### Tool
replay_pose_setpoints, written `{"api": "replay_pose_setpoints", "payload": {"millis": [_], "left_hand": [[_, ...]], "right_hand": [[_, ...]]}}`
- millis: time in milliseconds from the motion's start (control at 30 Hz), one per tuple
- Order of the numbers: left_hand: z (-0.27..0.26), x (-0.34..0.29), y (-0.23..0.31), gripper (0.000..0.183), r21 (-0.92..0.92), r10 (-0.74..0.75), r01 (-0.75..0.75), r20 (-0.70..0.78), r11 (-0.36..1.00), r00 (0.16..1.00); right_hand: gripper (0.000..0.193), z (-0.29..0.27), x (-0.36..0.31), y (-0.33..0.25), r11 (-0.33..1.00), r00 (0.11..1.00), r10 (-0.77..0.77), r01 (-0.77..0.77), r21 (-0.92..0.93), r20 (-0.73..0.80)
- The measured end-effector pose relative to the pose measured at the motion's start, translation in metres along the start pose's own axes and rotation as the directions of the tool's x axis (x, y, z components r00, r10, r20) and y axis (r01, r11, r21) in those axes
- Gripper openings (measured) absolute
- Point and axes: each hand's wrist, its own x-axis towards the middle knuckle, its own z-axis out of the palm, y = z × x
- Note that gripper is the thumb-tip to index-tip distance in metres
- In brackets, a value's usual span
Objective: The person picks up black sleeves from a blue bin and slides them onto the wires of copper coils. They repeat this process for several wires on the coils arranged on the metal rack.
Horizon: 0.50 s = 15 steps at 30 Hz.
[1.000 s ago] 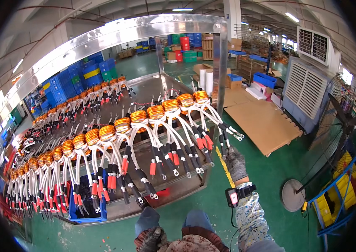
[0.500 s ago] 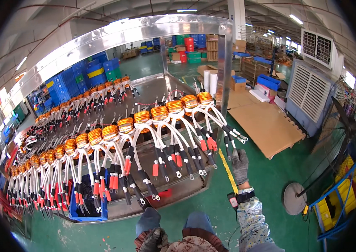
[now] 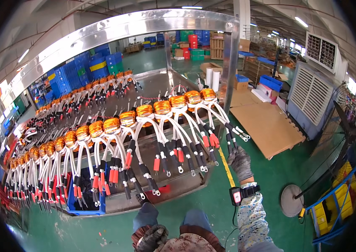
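A long row of copper-wound ring coils (image 3: pixel 145 111) runs along the near edge of a metal rack. White cable leads (image 3: pixel 176 122) hang from the coils, with black and red sleeves and ring terminals at their ends. My right hand (image 3: pixel 241 164), in a grey glove, is at the lower end of a black-sleeved lead (image 3: pixel 229 140) of the rightmost coil, its fingers closed round the tip. That tip is hidden by the glove. My left hand (image 3: pixel 153 238), also gloved, is curled low by my lap; whatever may be in it is out of sight.
A second row of coils (image 3: pixel 87 88) lies farther back on the metal rack (image 3: pixel 144 23). Under the front row stands a blue crate (image 3: pixel 86 208). To the right are flattened cardboard (image 3: pixel 266 126), an air cooler (image 3: pixel 310 94) and a standing fan (image 3: pixel 292 200).
My right hand has shifted slightly down and its fingers have closed in at the hanging lead. The rack and coils sit a little differently in view; my left hand stays low.
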Motion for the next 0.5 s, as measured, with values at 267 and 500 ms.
{"api": "replay_pose_setpoints", "payload": {"millis": [267, 500], "left_hand": [[-0.016, 0.006, -0.006, 0.029, -0.283, -0.169, 0.267, 0.326, 0.921, 0.93], [-0.01, 0.019, -0.01, 0.03, -0.279, -0.083, 0.194, 0.366, 0.94, 0.927]], "right_hand": [[0.029, 0.006, -0.022, 0.008, 0.994, 0.994, 0.1, -0.099, 0.038, -0.049], [0.018, 0.056, -0.154, 0.1, 0.594, 0.941, 0.214, 0.086, -0.8, 0.26]]}}
